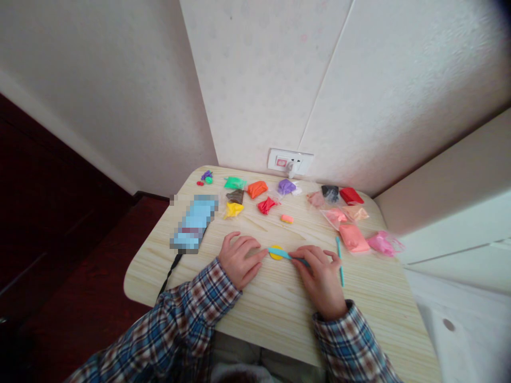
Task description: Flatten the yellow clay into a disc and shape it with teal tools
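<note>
A flat yellow clay disc (275, 256) lies on the table in front of me. Across it runs a light-blue modelling tool (280, 252), flat like a blade. My right hand (320, 271) pinches this tool at its right end, thumb and fingers closed round it. To the left of the disc, my left hand (241, 260) rests with its fingers stretched out; its index fingertip is at the tool's left tip. Whether that fingertip presses on the tool or only sits beside it, I cannot tell. A thin teal stick tool (340, 261) lies just right of my right hand.
Several bagged clays line the back, among them yellow (234, 209), orange (257, 189), purple (286, 186) and coral (353, 238). A small pink-and-yellow clay piece (286, 218) lies before them. At left are a blurred-out phone (195, 223) with a black cable and small clay shapes (206, 176).
</note>
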`<state>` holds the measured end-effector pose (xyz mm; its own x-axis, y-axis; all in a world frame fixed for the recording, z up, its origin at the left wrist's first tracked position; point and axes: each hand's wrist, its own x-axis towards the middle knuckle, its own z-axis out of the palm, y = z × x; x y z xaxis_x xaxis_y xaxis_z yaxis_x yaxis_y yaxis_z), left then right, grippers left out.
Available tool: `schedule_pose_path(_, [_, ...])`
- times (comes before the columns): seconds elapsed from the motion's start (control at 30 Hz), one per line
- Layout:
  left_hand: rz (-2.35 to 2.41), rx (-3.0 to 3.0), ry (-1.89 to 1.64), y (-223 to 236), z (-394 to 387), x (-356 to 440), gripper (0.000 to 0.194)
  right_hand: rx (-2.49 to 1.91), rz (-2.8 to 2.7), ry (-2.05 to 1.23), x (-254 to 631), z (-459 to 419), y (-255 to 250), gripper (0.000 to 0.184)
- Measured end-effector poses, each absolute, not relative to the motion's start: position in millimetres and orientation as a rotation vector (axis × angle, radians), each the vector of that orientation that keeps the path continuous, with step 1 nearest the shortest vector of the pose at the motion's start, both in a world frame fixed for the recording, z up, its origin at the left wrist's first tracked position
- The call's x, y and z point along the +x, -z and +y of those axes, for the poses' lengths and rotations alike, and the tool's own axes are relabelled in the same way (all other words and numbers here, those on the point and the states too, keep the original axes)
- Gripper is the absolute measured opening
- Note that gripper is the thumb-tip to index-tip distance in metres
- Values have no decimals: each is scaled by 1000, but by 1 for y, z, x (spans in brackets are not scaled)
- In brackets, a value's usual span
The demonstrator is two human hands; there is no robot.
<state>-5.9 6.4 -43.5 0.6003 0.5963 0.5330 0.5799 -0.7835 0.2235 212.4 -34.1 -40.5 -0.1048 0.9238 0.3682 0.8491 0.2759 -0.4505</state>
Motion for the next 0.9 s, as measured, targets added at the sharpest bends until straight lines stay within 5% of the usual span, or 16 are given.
schedule_pose_path(0.9, [1046, 2789, -946, 46, 7, -6, 30, -1575, -1983, -134, 213, -33, 41, 16])
